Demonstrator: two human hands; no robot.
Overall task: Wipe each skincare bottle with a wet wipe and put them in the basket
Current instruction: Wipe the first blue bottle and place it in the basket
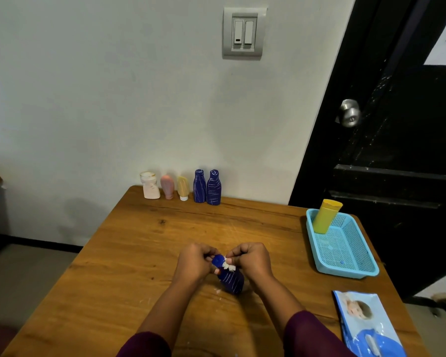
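A dark blue bottle (231,279) stands tilted on the wooden table (139,253) near the front middle. My left hand (195,262) grips its neck just under the blue cap. My right hand (252,260) pinches a small white wet wipe (229,265) against the bottle's neck. Along the table's far edge stand a white bottle (150,185), a pink tube (168,186), a yellow tube (183,188) and two more dark blue bottles (207,186). A light blue mesh basket (345,253) on the right holds one yellow bottle (326,216), leaning in its far corner.
A blue pack of wet wipes (366,323) lies at the table's front right corner. A white wall with a switch plate rises behind the table, and a black door with a metal knob (349,113) stands to the right.
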